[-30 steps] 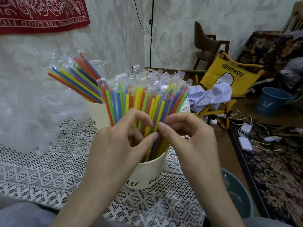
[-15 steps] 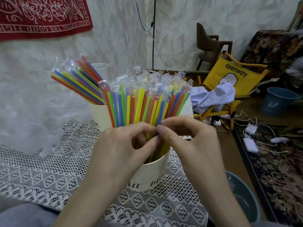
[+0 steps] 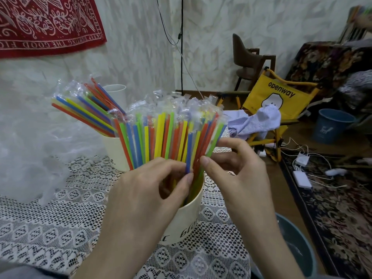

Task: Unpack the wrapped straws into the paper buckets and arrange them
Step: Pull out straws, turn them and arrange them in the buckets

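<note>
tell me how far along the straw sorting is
Done: the rear cream paper bucket holds a leaning bunch. In hand: left hand and right hand pinch coloured wrapped straws in the near cream paper bucket. Left: evening out that fan; no loose straws visible.

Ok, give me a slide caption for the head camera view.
Both hands, left hand and right hand, pinch wrapped straws standing in the near paper bucket.

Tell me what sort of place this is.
Most likely a lived-in room at home, not a workshop: a lace tablecloth on the table, a patterned rug, and a folding chair draped with clothes.
</note>
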